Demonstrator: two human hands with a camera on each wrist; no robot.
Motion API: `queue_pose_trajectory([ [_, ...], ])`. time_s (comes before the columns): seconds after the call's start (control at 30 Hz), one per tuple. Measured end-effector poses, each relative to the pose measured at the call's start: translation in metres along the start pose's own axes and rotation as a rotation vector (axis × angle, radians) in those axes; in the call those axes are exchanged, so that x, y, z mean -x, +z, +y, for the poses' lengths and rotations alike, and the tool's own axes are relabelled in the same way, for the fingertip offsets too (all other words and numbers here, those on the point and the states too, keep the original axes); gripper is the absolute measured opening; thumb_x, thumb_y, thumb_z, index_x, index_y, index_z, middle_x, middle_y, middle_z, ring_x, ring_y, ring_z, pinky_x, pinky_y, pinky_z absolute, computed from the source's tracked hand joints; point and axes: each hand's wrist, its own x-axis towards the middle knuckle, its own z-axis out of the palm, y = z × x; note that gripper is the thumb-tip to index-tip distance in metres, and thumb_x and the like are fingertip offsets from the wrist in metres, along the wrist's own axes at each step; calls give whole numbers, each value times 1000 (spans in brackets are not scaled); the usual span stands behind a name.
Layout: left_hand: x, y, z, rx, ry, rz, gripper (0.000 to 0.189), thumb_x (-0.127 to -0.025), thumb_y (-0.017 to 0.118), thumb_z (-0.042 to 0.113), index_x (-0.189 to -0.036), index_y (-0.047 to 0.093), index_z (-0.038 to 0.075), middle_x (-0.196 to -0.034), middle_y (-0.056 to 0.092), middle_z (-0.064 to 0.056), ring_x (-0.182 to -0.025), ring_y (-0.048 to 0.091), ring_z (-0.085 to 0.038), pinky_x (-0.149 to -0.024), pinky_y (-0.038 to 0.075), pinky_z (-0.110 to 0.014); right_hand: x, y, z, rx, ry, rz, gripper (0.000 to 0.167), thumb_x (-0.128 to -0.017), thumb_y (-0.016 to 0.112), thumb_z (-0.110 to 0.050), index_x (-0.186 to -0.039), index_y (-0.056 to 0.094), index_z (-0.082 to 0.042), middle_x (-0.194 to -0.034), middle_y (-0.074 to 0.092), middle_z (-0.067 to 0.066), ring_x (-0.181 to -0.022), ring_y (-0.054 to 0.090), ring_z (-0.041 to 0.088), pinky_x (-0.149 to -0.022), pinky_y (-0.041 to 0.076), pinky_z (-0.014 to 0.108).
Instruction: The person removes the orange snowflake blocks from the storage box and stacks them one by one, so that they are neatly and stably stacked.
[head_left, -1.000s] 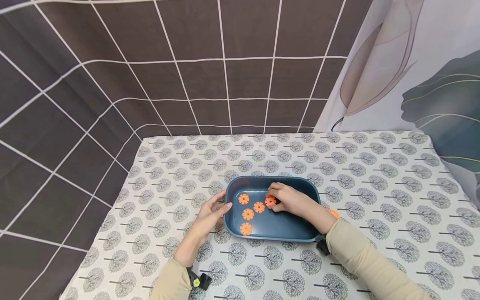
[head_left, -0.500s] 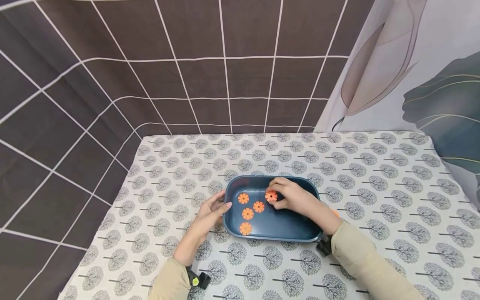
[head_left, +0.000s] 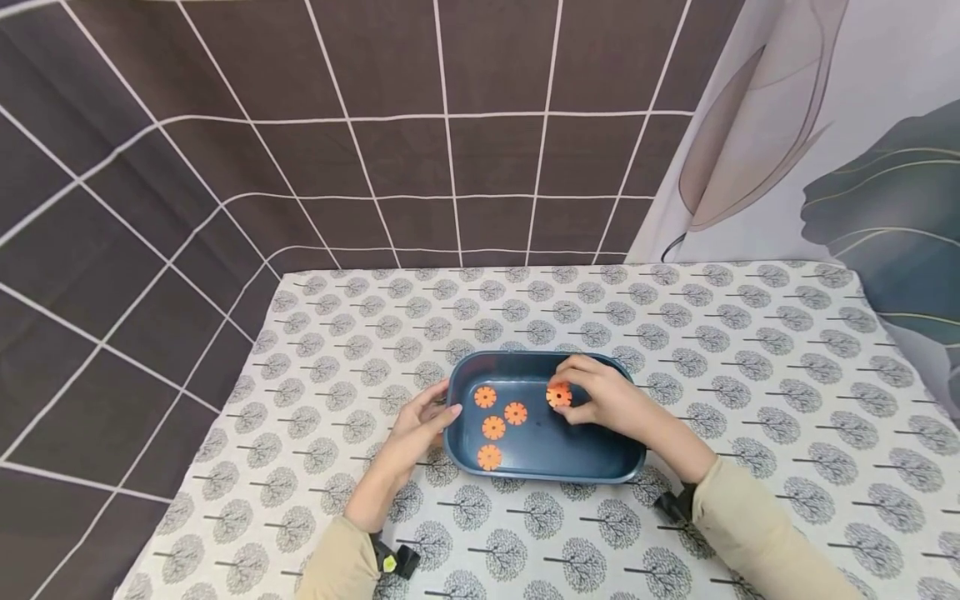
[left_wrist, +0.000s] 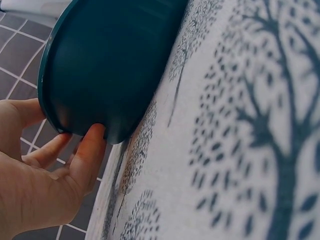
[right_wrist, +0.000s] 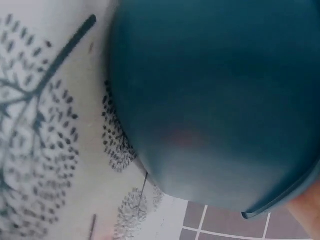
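Orange notched disc (head_left: 553, 395): pinched by right hand (head_left: 606, 400), inside blue bin (head_left: 562, 457), farther right than half a second ago | four orange discs (head_left: 489, 423): lying left, unmoved | left hand (head_left: 414, 431): gripping bin's left end | judged: one piece singled out, not yet released

Tub (head_left: 570, 457), dk. blue-teal, plain. Discs (head_left: 492, 428), bright orange w/ dk. ctrs. Cloth (head_left: 510, 325), wht. w/ blk.-gry. tree print. Backdrop (head_left: 397, 158), dk. brn.-gry. w/ wht. grid. Curtain (head_left: 892, 75), wht. w/ brn. & gry.-blue leaf motifs, gold lines. Sleeves (head_left: 341, 562), beige. Wrist cams (head_left: 407, 562), blk.
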Motion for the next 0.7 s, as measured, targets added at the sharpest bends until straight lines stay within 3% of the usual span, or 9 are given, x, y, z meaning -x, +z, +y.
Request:
queue_pose_trajectory([
  [0.3, 0, 0, 1, 3, 4, -5, 57, -87, 64, 16, -139, 42, 13, -134, 48, -16, -110, 57, -31, -82, 56, -38, 18, 0, -1, -19, -8, 47, 29, -65, 79, -13, -92, 68, -9, -97, 61, -1, -91, 57, 15, -78, 55, 30],
  [0.7, 0, 1, 1, -8, -3, 10, 57, -87, 65, 16, -139, 43, 13, -133, 49, -16, -108, 58, -30, -81, 56, -38, 38, -12, 6, -29, 47, 35, 33, -62, 80, -10, -93, 67, -8, -99, 61, 2, -93, 60, 20, -78, 56, 37],
])
